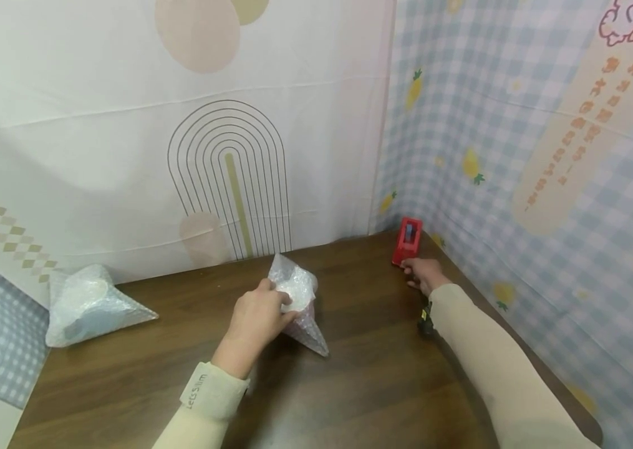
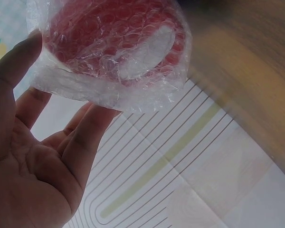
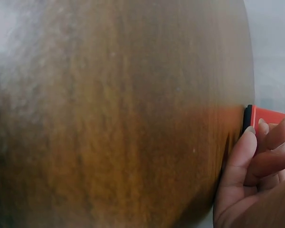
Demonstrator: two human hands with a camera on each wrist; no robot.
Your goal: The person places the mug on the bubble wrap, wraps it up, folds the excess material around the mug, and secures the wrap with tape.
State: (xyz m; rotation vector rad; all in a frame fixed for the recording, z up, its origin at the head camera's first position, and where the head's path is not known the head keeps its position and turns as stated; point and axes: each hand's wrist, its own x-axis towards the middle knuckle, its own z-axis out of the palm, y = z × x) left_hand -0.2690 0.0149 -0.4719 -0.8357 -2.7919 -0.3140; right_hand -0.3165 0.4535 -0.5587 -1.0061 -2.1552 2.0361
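My left hand holds a bundle in clear bubble wrap at the table's middle, thumb on the near side and fingers along the far side. Through the plastic, the left wrist view shows something pinkish red with a whitish oval patch. Pointed flaps of wrap stick out at both ends of the bundle. Far to the right, my right hand grips the near end of a red tape dispenser with curled fingers. The dispenser's black base edge shows beside the thumb in the right wrist view.
Another bubble-wrapped bundle lies at the table's left end. The brown wooden table meets a white patterned cloth behind and a blue checked cloth at the right. A dark object sits under my right wrist.
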